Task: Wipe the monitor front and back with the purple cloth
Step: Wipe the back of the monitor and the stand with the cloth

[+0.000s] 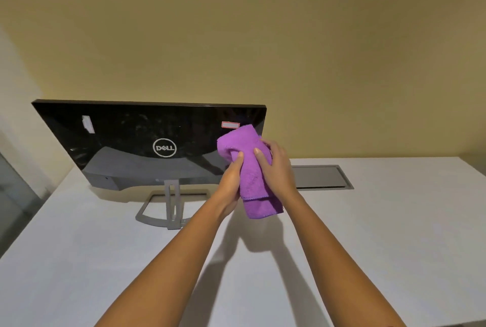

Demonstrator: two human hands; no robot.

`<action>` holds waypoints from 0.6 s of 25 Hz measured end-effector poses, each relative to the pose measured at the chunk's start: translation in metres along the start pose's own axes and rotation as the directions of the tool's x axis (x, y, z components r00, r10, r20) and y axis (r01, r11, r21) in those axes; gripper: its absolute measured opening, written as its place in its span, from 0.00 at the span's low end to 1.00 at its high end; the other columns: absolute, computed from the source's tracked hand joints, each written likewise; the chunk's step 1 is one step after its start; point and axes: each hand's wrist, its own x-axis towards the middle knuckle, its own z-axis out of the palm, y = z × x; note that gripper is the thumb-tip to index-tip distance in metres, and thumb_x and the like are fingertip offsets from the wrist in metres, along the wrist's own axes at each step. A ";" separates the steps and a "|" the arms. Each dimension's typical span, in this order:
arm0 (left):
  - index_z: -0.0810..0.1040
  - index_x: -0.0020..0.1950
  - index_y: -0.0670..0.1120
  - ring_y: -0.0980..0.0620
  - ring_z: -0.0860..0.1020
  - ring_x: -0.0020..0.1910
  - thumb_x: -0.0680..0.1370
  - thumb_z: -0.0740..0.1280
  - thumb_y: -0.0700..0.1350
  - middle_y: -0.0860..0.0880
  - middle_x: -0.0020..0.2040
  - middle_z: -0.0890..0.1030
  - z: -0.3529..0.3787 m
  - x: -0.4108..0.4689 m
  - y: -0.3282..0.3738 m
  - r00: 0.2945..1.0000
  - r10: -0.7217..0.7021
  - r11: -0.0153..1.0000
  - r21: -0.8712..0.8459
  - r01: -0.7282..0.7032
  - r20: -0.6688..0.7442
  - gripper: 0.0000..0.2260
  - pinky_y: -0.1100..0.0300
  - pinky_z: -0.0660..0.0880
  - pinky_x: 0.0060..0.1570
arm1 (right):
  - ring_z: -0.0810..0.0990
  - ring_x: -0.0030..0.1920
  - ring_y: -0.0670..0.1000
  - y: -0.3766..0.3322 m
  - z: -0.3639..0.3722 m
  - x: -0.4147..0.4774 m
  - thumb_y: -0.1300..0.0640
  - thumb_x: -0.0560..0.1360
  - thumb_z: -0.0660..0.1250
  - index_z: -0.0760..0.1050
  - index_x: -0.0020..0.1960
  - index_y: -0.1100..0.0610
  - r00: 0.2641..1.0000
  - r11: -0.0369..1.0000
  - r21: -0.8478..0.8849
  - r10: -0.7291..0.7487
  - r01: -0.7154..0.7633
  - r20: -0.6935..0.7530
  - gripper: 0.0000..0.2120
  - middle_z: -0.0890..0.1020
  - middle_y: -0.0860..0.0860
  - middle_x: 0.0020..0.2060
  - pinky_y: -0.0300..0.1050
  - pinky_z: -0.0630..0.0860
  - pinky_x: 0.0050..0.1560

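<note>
both hands on the cloth behind the monitor

over the white bench (79,261), the left hand (231,179) and right hand (276,166) both grip the folded purple cloth (249,168), held up at the right end of the dell monitor (126,137), whose glossy back faces the camera. beyond it, a grey cable hatch (319,176).

The monitor (126,137) shows only its back; its screen faces the far wall (263,37), unseen. The purple cloth (251,168) covers its lower right corner and hides most fingers of the left hand (230,182) and right hand (278,168). The red-edged sticker (230,124) is too blurred to read.
</note>
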 end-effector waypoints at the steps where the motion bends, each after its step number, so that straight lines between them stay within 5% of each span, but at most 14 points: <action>1: 0.72 0.64 0.47 0.49 0.80 0.53 0.81 0.58 0.54 0.47 0.55 0.81 -0.006 -0.001 0.010 0.999 0.042 0.999 0.031 -0.041 -0.015 0.17 0.54 0.77 0.53 | 0.73 0.58 0.49 -0.009 0.006 0.001 0.46 0.78 0.61 0.68 0.66 0.49 0.996 0.999 -0.029 -0.043 0.041 -0.085 0.18 0.69 0.50 0.63 0.44 0.74 0.53; 3: 0.73 0.64 0.47 0.51 0.80 0.52 0.81 0.58 0.53 0.49 0.52 0.82 -0.022 -0.004 0.030 0.994 0.102 0.992 0.082 -0.098 -0.049 0.15 0.53 0.77 0.54 | 0.70 0.62 0.49 -0.031 0.018 0.003 0.51 0.78 0.62 0.69 0.66 0.52 0.959 0.980 -0.041 -0.197 0.193 -0.203 0.17 0.67 0.51 0.65 0.41 0.71 0.58; 5: 0.76 0.57 0.48 0.52 0.82 0.47 0.82 0.55 0.54 0.50 0.47 0.84 -0.031 -0.011 0.053 0.992 0.114 0.993 0.004 -0.114 -0.062 0.15 0.55 0.78 0.51 | 0.66 0.68 0.46 -0.051 0.032 0.003 0.50 0.80 0.58 0.67 0.69 0.53 0.935 0.942 0.006 -0.331 0.334 -0.131 0.19 0.65 0.49 0.69 0.42 0.65 0.66; 11: 0.74 0.64 0.45 0.53 0.80 0.54 0.80 0.42 0.62 0.48 0.56 0.81 -0.075 -0.022 0.103 0.986 0.165 0.986 -0.040 -0.164 0.019 0.30 0.60 0.77 0.54 | 0.50 0.76 0.46 -0.107 0.081 0.006 0.35 0.74 0.54 0.55 0.76 0.52 0.951 0.951 -0.037 -0.308 0.307 -0.022 0.36 0.54 0.48 0.76 0.43 0.48 0.73; 15: 0.73 0.65 0.44 0.49 0.77 0.60 0.76 0.34 0.67 0.45 0.60 0.79 -0.118 -0.029 0.128 0.976 0.123 0.988 0.066 -0.137 0.177 0.39 0.54 0.73 0.61 | 0.72 0.62 0.43 -0.140 0.099 0.005 0.51 0.75 0.65 0.71 0.65 0.52 0.958 0.927 0.246 -0.260 0.282 -0.118 0.19 0.75 0.46 0.62 0.40 0.68 0.62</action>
